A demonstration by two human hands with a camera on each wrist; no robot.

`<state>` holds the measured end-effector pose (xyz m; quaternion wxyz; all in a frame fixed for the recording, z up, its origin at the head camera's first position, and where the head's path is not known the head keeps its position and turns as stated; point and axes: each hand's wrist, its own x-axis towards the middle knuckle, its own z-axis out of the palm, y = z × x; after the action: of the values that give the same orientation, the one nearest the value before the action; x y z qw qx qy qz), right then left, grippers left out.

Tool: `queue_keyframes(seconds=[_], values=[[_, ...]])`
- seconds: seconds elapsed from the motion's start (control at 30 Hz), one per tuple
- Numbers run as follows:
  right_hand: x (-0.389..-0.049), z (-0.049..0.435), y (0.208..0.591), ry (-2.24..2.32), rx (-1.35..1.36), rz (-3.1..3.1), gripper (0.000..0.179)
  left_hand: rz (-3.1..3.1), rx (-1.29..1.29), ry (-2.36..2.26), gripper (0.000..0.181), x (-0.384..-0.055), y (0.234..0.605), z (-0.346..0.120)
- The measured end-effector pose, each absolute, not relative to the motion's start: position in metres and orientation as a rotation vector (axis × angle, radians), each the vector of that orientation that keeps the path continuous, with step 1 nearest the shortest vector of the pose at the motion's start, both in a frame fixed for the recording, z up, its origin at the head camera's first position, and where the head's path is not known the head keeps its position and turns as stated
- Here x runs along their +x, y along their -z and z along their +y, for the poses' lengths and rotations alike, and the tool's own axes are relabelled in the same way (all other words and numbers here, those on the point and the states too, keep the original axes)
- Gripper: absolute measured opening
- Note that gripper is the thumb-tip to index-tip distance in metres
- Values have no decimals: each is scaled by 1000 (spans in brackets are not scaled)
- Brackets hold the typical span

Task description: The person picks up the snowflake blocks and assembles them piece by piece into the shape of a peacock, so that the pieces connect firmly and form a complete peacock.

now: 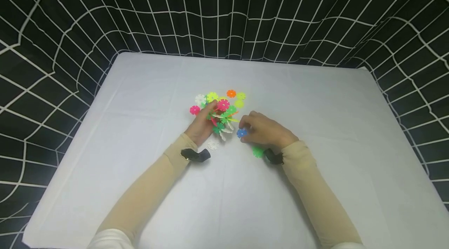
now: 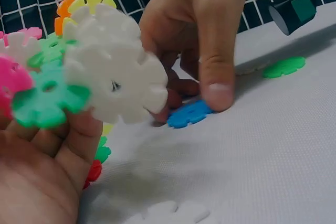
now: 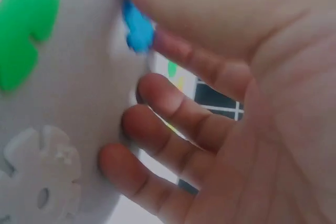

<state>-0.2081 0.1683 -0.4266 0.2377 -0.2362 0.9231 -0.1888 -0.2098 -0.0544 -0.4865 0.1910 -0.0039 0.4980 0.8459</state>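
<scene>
My left hand (image 1: 209, 115) grips a cluster of interlocked snowflake discs (image 1: 222, 118) at the near side of a loose pile. In the left wrist view the cluster's white disc (image 2: 115, 72) and green disc (image 2: 47, 98) sit above my left hand's fingers (image 2: 73, 145). My right hand (image 1: 246, 128) pinches a blue disc (image 1: 241, 133) that lies flat on the table; its thumb (image 2: 215, 77) presses the blue disc's (image 2: 189, 114) edge. The right wrist view shows the blue disc (image 3: 137, 24) between thumb and forefinger.
Loose pink, white, yellow and orange discs (image 1: 224, 99) lie beyond the cluster. A green disc (image 1: 257, 151) lies by my right wrist and a white disc (image 1: 213, 145) by my left. The white table (image 1: 315, 97) is ringed by black grid-patterned cloth (image 1: 224, 11).
</scene>
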Motion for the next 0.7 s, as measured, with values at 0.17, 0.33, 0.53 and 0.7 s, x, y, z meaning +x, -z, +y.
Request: queue_keyframes(seconds=[0.17, 0.33, 0.53, 0.7], values=[[-210, 167, 429, 560, -599, 2553, 31, 1434, -38, -2358, 29, -210, 488, -55], [-216, 166, 433, 723, -499, 2617, 30, 1543, 17, -2293, 16, -208, 490, -56], [-216, 163, 425, 1211, -444, 2628, 24, 1552, 15, -2283, 13, -208, 489, -56], [-210, 155, 418, 1409, -480, 2560, 18, 1613, 0, -2222, 12, -207, 487, -56]])
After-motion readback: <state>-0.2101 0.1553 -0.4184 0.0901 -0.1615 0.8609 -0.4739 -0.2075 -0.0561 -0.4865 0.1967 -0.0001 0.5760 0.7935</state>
